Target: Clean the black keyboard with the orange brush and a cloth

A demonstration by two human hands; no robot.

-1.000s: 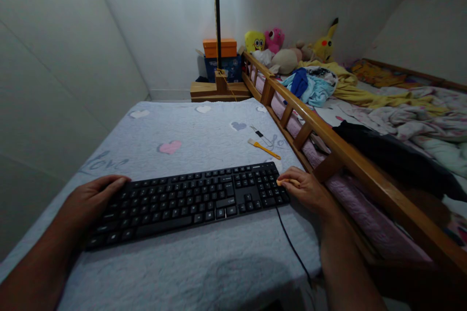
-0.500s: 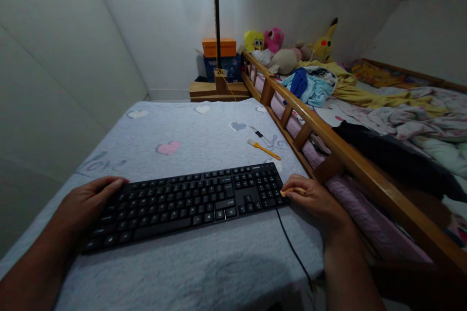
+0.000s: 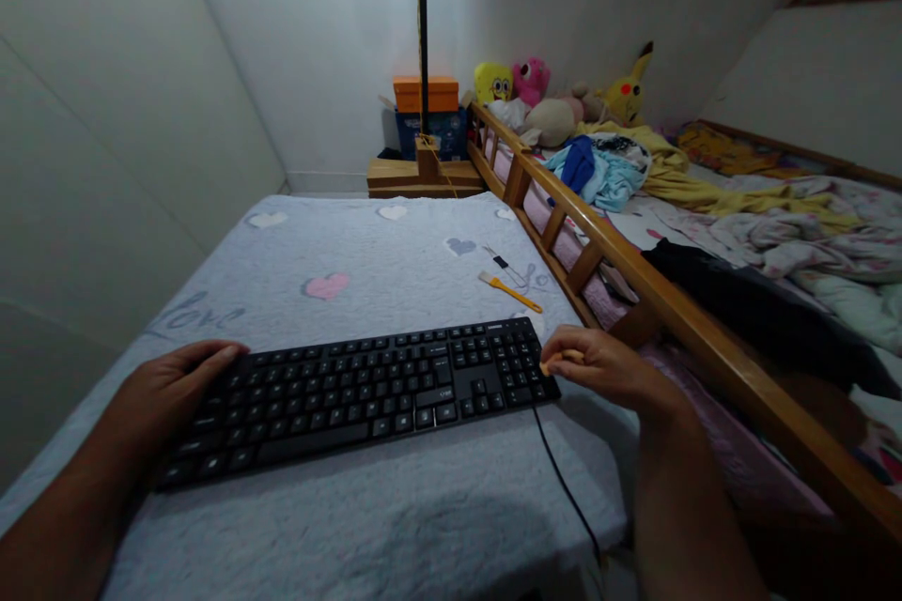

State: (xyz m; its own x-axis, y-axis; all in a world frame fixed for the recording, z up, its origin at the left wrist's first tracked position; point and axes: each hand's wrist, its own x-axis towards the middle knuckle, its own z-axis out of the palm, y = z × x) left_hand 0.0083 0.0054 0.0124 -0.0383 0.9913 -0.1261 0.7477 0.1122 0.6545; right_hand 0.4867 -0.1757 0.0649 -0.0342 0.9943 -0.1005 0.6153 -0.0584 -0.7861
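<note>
A black keyboard (image 3: 352, 399) lies slightly slanted on the pale blue bedspread (image 3: 381, 300), its cable running from the near edge at the right. My left hand (image 3: 169, 394) grips the keyboard's left end, thumb along the top side, the other fingers partly hidden. At the number pad, my right hand (image 3: 598, 366) is closed round a small orange-tan piece (image 3: 556, 362), whose tip touches or hovers just over the right-hand keys. Beyond the keyboard rest a yellow-handled brush (image 3: 514, 292) and a thin metal tool with a black middle (image 3: 500, 261).
A wooden rail (image 3: 598, 225) runs along the right, with heaped clothes (image 3: 606, 171) and plush toys (image 3: 624, 97) behind it. At the far end, an orange box (image 3: 427, 94) sits on a blue bin (image 3: 447, 133), near a black upright pole (image 3: 423, 28).
My right hand has shifted slightly up, its wrist more raised, with the small orange-tan piece still in the fingers. The left hand and keyboard stay in place.
</note>
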